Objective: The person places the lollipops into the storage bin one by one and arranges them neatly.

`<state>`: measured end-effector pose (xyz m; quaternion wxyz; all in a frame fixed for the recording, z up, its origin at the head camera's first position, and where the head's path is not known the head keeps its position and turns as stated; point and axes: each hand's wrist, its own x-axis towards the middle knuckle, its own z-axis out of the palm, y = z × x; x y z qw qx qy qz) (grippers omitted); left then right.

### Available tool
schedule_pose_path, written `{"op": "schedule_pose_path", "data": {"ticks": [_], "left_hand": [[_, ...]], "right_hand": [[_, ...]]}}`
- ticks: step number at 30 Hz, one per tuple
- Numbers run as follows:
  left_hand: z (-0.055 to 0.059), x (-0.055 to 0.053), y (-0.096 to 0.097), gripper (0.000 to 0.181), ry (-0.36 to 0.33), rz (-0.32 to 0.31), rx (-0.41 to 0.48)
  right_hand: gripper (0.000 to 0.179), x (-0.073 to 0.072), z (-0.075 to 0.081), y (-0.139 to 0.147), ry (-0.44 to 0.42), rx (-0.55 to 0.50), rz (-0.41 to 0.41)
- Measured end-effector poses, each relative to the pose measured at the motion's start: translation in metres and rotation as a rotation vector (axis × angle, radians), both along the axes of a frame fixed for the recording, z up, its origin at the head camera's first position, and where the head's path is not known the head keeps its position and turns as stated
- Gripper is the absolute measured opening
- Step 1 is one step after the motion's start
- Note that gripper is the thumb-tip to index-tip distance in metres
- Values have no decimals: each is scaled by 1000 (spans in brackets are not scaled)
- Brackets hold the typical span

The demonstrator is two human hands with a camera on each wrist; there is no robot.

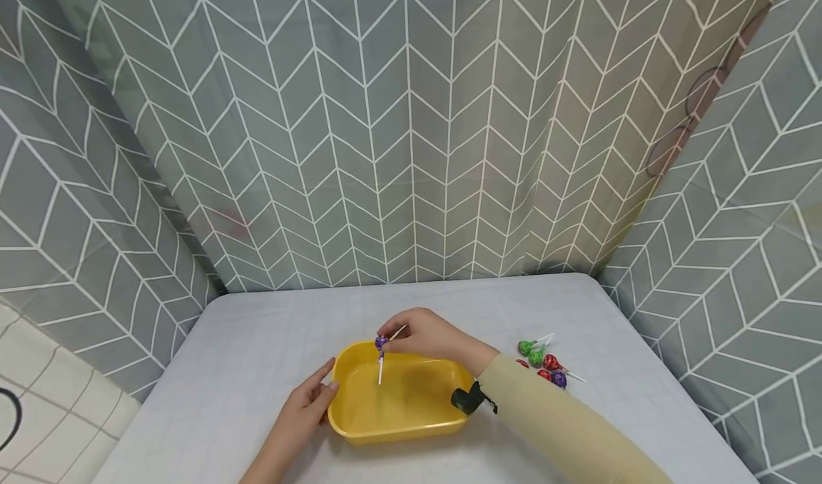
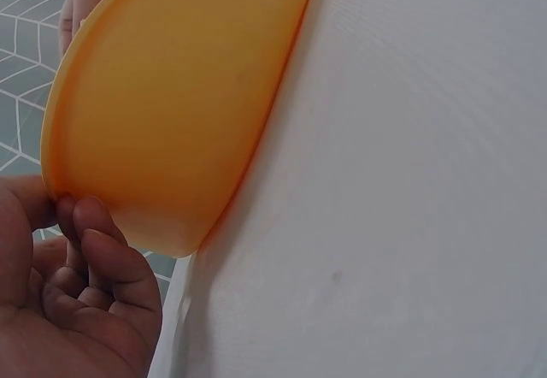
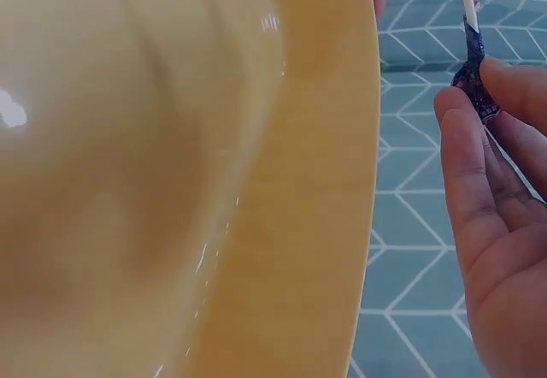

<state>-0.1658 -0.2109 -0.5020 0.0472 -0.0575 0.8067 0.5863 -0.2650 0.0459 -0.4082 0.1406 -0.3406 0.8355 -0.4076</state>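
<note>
A yellow plastic basin (image 1: 401,427) sits on the white table. My left hand (image 1: 307,404) holds it at the left end, thumb and fingertips at the rim; in the left wrist view the basin wall (image 2: 171,113) rises beyond the curled fingers. Over the basin's far rim, my right hand (image 1: 420,334) pinches a lollipop (image 1: 382,343) in a purple wrapper, its white stick pointing down into the basin. Another white stick (image 1: 399,332) shows beside these fingers. The right wrist view has the wrapped head (image 3: 475,83) between thumb and fingertips.
To the right on the table (image 1: 257,341) lies a loose group of lollipops: green ones (image 1: 536,358), red ones (image 1: 551,362) and a purple one (image 1: 559,379). The right forearm partly covers this group. Grey patterned curtains (image 1: 411,148) hang behind and at the sides.
</note>
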Motion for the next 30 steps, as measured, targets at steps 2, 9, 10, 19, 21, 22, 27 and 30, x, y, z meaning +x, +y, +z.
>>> {"op": "schedule_pose_path", "data": {"ticks": [2,9,10,19,21,22,27,30], "left_hand": [[0,0,1,55,1,1,-2],[0,-1,0,54,4,-6,5],[0,-1,0,55,6,-6,5],[0,0,-1,54,11,-6,2],[0,1,0,53,13,-3,7],[0,1,0,53,14,-1,11],[0,1,-1,53,10,-4,8],[1,1,-1,53,13,-3,3]], "right_hand": [[21,0,0,-6,-2,2,6],[19,0,-5,-22,-16,32,17],[18,0,-6,-24,-16,33,19],[14,0,-16,-35,-22,48,29],[15,0,-18,-37,-24,49,33],[15,0,-19,-38,-25,50,35],[18,0,-23,-43,1,79,48],[20,-1,-26,-46,30,116,75]]}}
